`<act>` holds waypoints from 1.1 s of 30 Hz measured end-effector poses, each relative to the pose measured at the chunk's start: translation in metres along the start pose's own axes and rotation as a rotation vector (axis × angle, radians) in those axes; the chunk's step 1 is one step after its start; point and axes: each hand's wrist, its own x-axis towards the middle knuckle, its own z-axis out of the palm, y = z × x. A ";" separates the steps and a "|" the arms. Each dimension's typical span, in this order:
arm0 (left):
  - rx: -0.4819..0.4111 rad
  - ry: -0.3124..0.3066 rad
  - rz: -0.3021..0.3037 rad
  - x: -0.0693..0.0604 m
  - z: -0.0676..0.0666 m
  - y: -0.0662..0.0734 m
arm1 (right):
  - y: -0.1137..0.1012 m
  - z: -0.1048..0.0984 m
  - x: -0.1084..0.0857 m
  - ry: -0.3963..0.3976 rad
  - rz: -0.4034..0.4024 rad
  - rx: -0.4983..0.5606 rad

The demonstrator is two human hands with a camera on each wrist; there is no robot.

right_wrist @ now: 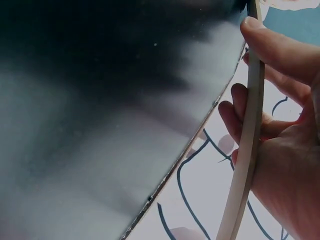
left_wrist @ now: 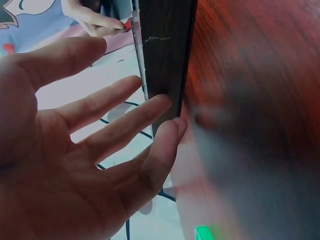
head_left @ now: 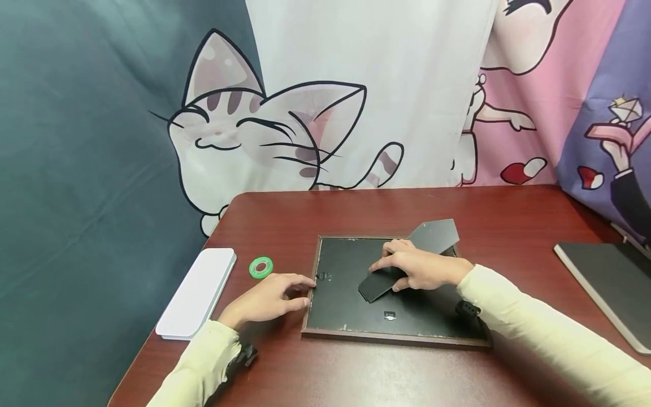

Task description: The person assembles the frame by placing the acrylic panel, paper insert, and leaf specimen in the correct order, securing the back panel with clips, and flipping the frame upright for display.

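Note:
A picture frame [head_left: 346, 308] lies face down on the table, its black back panel up and a small metal hanger [head_left: 389, 315] near the front. Over the panel my right hand [head_left: 424, 268] grips a dark grey easel stand [head_left: 434, 236], thumb on one side and fingers on the other. The stand [right_wrist: 247, 145] shows its thin pale edge in the right wrist view. Whether it is attached to the panel, I cannot tell. At the frame's left side, my left hand [head_left: 269, 299] rests its fingertips against the brown edge [left_wrist: 165, 55], fingers loosely extended.
To the left lies a white rounded case [head_left: 195, 294], with a green tape roll [head_left: 261, 267] between it and the frame. A dark flat panel with a pale edge [head_left: 610, 288] lies at the far right. A cartoon curtain [head_left: 432, 68] hangs behind the reddish-brown table [head_left: 396, 209].

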 end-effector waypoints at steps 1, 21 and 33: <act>-0.013 0.004 0.000 0.000 0.000 0.000 | 0.000 0.000 0.000 0.004 0.002 0.000; -0.362 0.569 0.119 0.002 -0.033 0.041 | 0.003 -0.038 0.014 0.400 0.021 0.105; 0.042 0.983 0.314 0.045 -0.050 0.067 | -0.006 -0.037 0.042 0.722 0.137 0.189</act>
